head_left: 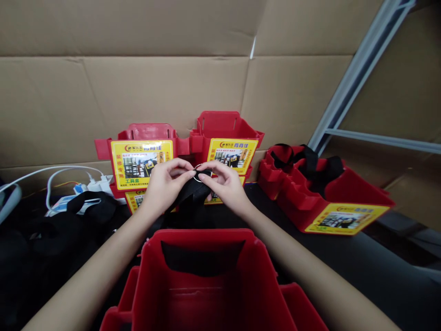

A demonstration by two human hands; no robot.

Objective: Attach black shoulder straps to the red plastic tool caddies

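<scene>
My left hand [164, 184] and my right hand [224, 183] meet above a red plastic tool box [206, 280] that stands open right in front of me. Both pinch a black webbing strap [189, 193] that rises from the box's far wall. A small metal ring [199, 173] sits at the strap's top end, between my fingertips. The fingers of both hands are closed around the strap and ring.
Two red boxes with yellow labels [144, 161] [225, 142] stand behind my hands against a cardboard wall. A third red box [330, 197] with a black strap lies at the right. More black straps [82, 207], white cables and a power strip [93, 184] lie at left.
</scene>
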